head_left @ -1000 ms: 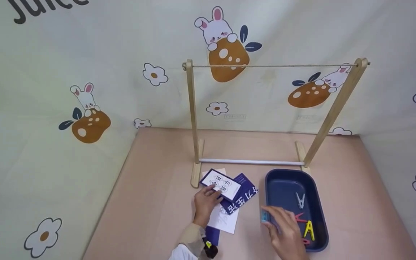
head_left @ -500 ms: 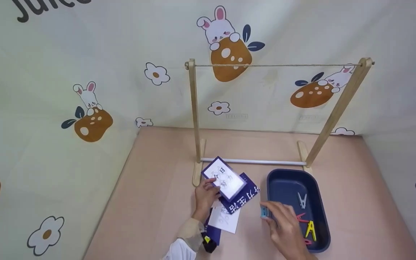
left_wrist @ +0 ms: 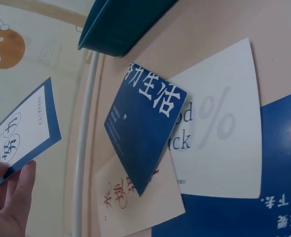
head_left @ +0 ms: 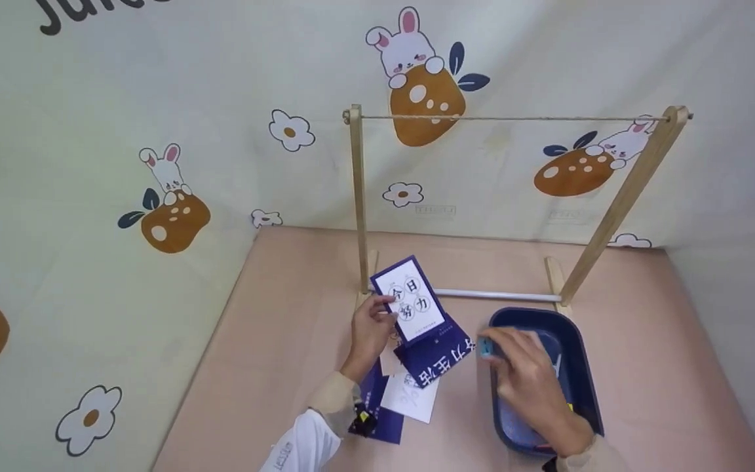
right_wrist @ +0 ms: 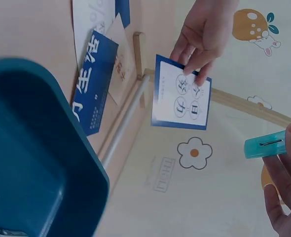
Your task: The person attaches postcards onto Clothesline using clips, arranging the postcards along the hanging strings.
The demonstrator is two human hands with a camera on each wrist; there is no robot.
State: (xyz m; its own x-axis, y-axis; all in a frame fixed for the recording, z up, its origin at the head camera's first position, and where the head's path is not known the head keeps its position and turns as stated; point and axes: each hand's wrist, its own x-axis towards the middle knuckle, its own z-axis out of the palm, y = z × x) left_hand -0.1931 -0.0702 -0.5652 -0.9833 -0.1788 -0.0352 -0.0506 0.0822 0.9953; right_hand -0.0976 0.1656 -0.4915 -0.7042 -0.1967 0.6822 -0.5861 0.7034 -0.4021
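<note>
Card [head_left: 415,300] (probably light, stiff, best held by edges) is pinched left of the tray [right_wrist: 32,143] in the left grip [head_left: 371,330], a blue clip [right_wrist: 259,145] in the right grip [head_left: 529,375].

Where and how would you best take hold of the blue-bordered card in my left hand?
Probably pinch the blue-bordered card by its free long edge, opposite your left hand, coming from the side where the tray stands: it's thin and held only along the other long edge.
</note>
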